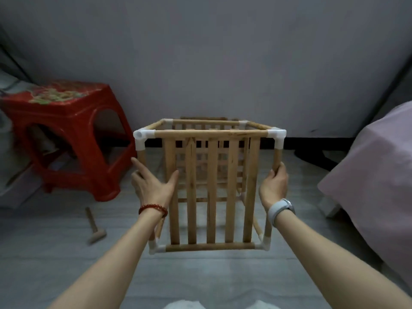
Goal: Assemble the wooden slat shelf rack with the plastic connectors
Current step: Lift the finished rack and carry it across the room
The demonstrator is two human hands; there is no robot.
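Head view, hands [153,186] [274,186] at wooden slat rack [210,190], nothing visible inside

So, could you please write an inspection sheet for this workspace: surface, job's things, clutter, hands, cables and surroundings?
Surface: grey floor, slightly blurred.
Job's things: wooden slat rack stands as a box frame; white plastic connectors at its visible corners.
Clutter: small wooden mallet lying on the floor, left of the rack.
Hands: left hand with straight fingers at the rack's left post; right hand grips the right post.
Cables: nothing seen.
Surroundings: red plastic stool at left, pink bedding at right, grey wall behind.
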